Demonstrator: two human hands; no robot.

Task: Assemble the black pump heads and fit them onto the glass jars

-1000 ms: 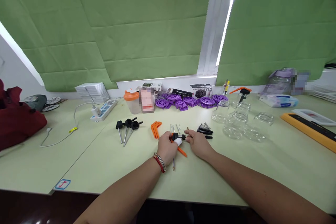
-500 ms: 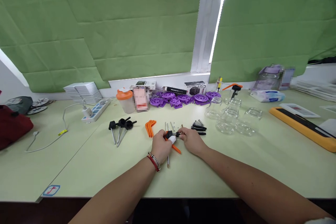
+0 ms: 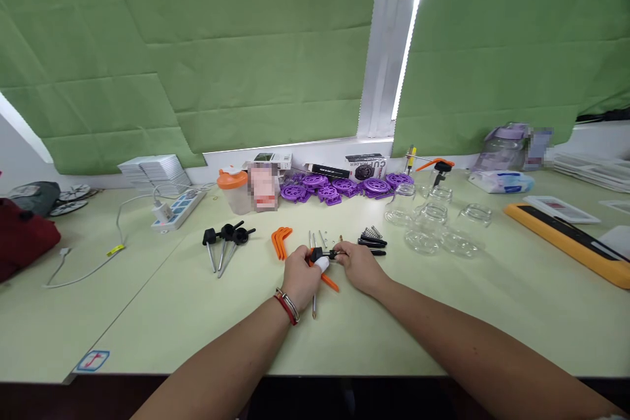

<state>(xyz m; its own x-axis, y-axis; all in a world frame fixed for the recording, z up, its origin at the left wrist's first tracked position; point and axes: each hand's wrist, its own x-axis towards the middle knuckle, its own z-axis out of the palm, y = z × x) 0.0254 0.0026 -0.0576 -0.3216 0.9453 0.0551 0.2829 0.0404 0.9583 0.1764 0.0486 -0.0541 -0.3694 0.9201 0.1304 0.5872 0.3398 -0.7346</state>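
In front of me, my left hand (image 3: pixel 301 279) is closed round a black plastic fitting (image 3: pixel 317 254) with an orange lever (image 3: pixel 331 283). A metal rod (image 3: pixel 314 307) juts toward me from under that hand. My right hand (image 3: pixel 361 267) pinches at the fitting's right end, where a thin dark piece (image 3: pixel 333 253) shows; its fingertips partly hide it. A white cover wraps one left-hand digit. Left of the hands lie several orange bent levers (image 3: pixel 281 243) and black fittings with rods (image 3: pixel 228 232). Springs (image 3: pixel 373 232) and black sleeves (image 3: pixel 373 244) rest beyond the right hand.
Purple wheel-shaped parts (image 3: pixel 329 193) line the back, beside an orange-lidded cup (image 3: pixel 233 190). Clear glass jars and lids (image 3: pixel 433 213) stand at right, near a yellow-and-black trimmer board (image 3: pixel 566 244). A power strip (image 3: pixel 180 209) with a white cable lies at left.
Both hands keep nearly the same place and the same hold on the black fitting. The whole view has shifted very slightly.
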